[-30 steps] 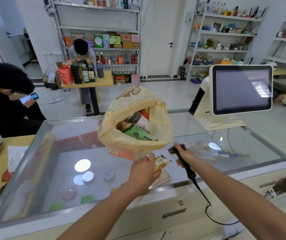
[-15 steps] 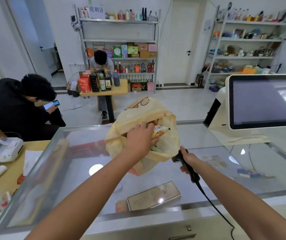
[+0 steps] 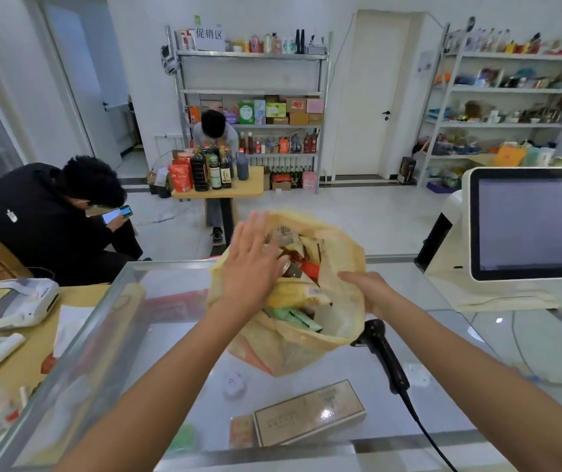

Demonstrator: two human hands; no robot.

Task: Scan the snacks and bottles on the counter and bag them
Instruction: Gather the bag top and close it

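Bag [image 3: 293, 349] is stood on the counter [image 3: 477, 369], mouth turned upward.
Left grip [image 3: 252, 267] is spread open above it; right grip [image 3: 371, 291] state at the rim cannot be told.

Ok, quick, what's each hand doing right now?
Left hand: open, fingers straight over the plastic bag.
Right hand: at the bag's rim, fingers hidden; cannot tell.

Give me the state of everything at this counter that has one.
Bag, open, filled with snacks.
Left hand, open, fingers straight over the bag's mouth.
Right hand, at the bag's rim; grip unclear.
Scanner, lying on the counter, unheld.
Screen, blank.
Back door, shut.
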